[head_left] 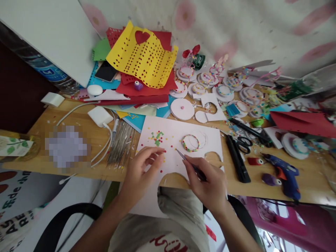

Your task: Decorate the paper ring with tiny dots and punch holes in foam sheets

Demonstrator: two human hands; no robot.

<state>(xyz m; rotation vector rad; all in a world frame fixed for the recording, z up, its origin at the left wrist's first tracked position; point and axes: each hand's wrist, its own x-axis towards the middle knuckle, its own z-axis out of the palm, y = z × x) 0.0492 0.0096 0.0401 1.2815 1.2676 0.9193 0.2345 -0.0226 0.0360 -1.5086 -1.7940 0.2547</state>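
My right hand [206, 178] is closed around a pair of tweezers [194, 166], whose thin points reach the white paper sheet [147, 206] beside a tiny yellow piece. My left hand [144, 169] hovers over the same sheet with thumb and index finger close together. At its fingertips shows a small red paper piece [165, 151]. Beyond the tweezers lies a ring dotted with red, green and yellow bits [183, 145], with thin wire loops beside it. A loose cluster of green and red bits [157, 139] is scattered beyond my left hand.
A glue gun [286, 175], black scissors [243, 144] and a black stapler-like tool [238, 161] lie at right. Several decorated rings on white discs [207, 79] stand at the back. A bundle of wires [122, 141], a white charger [100, 116] and yellow perforated paper [143, 52] are at left.
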